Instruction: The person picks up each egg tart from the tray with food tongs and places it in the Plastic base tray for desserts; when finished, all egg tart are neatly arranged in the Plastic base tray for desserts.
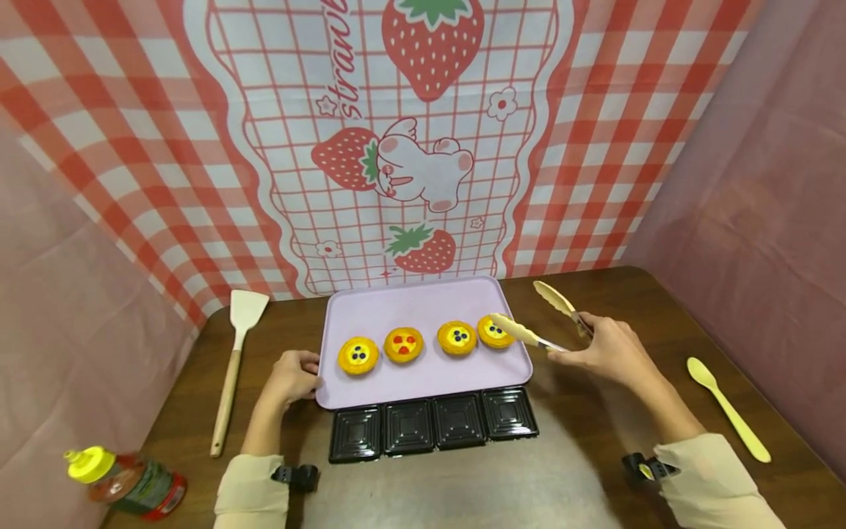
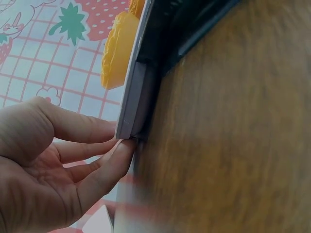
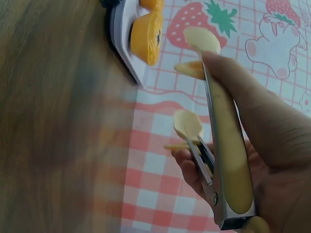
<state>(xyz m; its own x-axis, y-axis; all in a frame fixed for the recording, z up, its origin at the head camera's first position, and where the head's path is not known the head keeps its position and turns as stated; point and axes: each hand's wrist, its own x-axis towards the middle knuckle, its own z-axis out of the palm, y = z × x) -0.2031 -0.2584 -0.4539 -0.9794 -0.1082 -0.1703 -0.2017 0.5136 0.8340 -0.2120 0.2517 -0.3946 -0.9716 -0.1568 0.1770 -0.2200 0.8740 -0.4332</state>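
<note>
My left hand (image 1: pixel 292 378) pinches the left rim of a lilac tray (image 1: pixel 423 301), thumb on top and fingers beneath in the left wrist view. Four egg tarts sit in a row on it: a blueberry-topped tart (image 1: pixel 358 355) at the left, a red-topped tart (image 1: pixel 403 344), then a blueberry tart (image 1: pixel 457 338) and another tart (image 1: pixel 492 332) at the right. My right hand (image 1: pixel 611 353) grips a pair of tongs (image 3: pixel 228 145), whose arms are spread apart. One tong tip overlaps the rightmost tart in the head view; the other is beyond the tray's right side.
A black tray with square wells (image 1: pixel 407 426) lies along the lilac tray's near edge. At the left are a white spatula (image 1: pixel 246 312) with a wooden handle and a yellow-capped sauce bottle (image 1: pixel 142 485). A yellow spoon (image 1: pixel 727 408) lies at the right. Strawberry-print cloth (image 1: pixel 423 169) hangs behind the table.
</note>
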